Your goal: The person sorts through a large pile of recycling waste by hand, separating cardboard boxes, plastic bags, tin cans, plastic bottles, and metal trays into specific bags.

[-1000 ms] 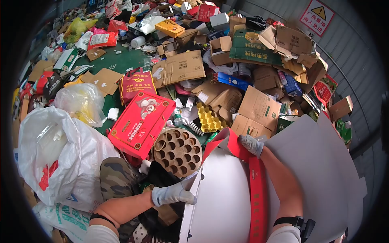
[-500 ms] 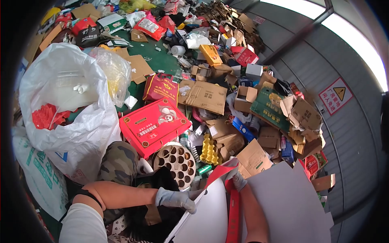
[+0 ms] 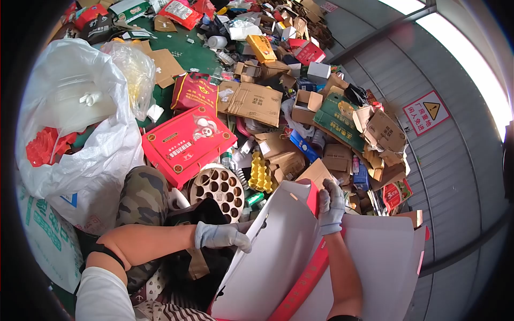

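Note:
A large unfolded cardboard box (image 3: 286, 230), white inside with red strips, leans in front of me. My left hand (image 3: 222, 236), in a grey-white glove, is closed on the box's left edge. My right hand (image 3: 332, 207), gloved likewise, has its fingers bent at the red upper flap; part of its grip is hidden. A red strip with printed characters (image 3: 302, 281) runs between the white panels. Just beyond my left hand lies a round pulp tray with holes (image 3: 218, 179).
A big white sack (image 3: 120, 136) with red scraps and a clear plastic container stands left. A red gift box (image 3: 187, 143) lies ahead, with a yellow egg tray (image 3: 260, 174) nearby. Mixed cardboard (image 3: 257, 104) is heaped toward the metal wall (image 3: 450, 176), which bears a warning sign (image 3: 426, 112).
The box has opened wider, its left white panel showing more. My right hand has risen, now showing its back and fingers above the red strip. The view has shifted right and down.

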